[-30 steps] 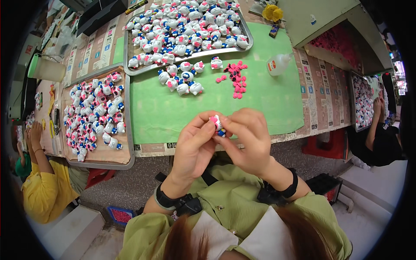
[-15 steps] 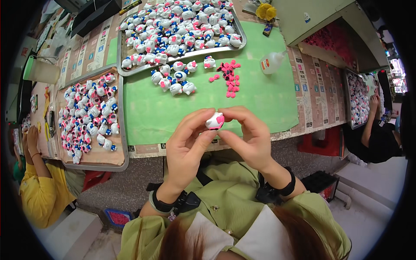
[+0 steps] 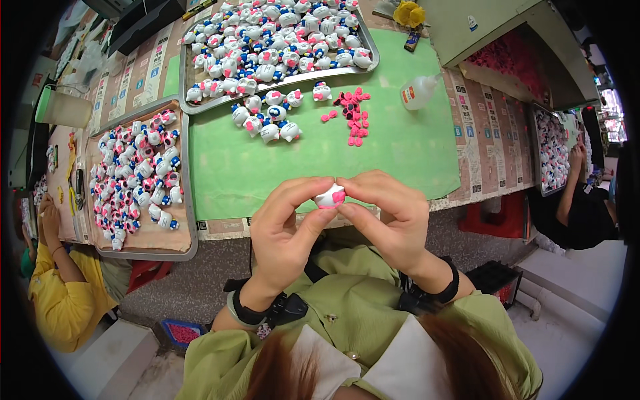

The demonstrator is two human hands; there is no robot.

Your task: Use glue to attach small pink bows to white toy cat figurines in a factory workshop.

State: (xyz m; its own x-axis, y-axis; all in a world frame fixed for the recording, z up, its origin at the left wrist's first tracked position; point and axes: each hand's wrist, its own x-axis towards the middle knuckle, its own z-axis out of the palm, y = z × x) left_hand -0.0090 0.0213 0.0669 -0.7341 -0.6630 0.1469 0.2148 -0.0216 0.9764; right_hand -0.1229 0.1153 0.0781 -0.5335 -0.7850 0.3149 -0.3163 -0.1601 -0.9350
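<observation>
- Clock directions are read from the small toy figure, with 12 o'clock toward the far side of the table.
- The small toy figure is held above the near edge of the green mat; its white, rounded surface shows, with a pink patch on the right and pink along the bottom.
- The left hand pinches it from the 9 o'clock side, thumb below and forefinger above.
- The right hand pinches it from the 3 o'clock side in the same manner, the two hands' fingertips nearly meeting around it.
- Toward 11 o'clock, a loose cluster of figures lies on the mat; a lone figure sits at 12.
- Slightly past 12, small pink pieces, some dark-faced, lie in a patch.
- Between 1 and 2 o'clock stands a translucent bottle with a label.
- Between 11 and 12, beyond the cluster, a metal tray is heaped with white, pink and blue figures.
- At 9 o'clock, a second tray holds more figures.
- At 8 o'clock, well apart, is a co-worker's yellow sleeve.
</observation>
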